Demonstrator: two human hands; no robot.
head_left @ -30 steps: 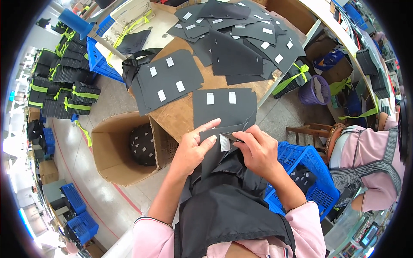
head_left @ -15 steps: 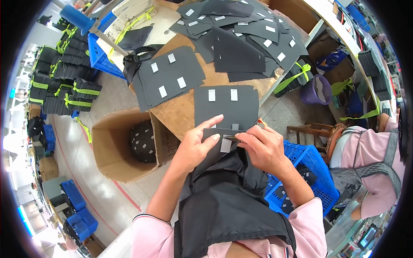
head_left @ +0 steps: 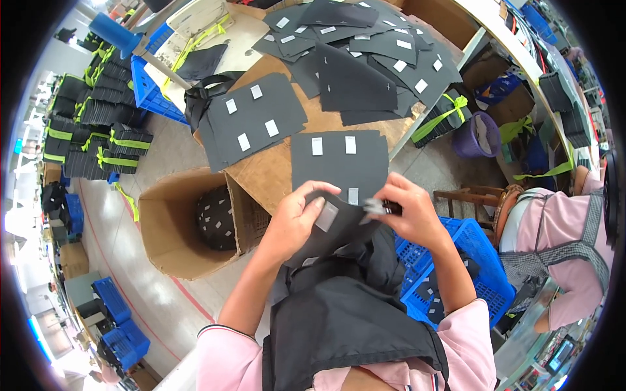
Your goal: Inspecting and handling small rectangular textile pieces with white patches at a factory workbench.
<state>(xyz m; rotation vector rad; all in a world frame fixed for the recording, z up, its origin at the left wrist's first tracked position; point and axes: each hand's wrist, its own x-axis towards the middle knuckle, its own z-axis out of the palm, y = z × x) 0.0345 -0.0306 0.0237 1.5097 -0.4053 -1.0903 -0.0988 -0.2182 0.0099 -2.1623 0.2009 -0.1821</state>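
At frame centre the left hand [head_left: 297, 218] and right hand [head_left: 409, 214] pinch a black fabric panel [head_left: 339, 225] bearing a grey patch, above a brown worktable [head_left: 274, 171] with an open cardboard box [head_left: 169, 228] at its left.

- Your left hand [head_left: 297, 218] pinches a dark fabric piece [head_left: 332, 228] bearing a small grey rectangular label [head_left: 326, 216].
- On the table, two dark panels [head_left: 339, 163] carry white rectangular labels [head_left: 317, 146].
- An open brown cardboard box [head_left: 173, 228] stands on the floor to your left.
- At lower right, a small glowing screen [head_left: 559, 355], too blurred to make out.
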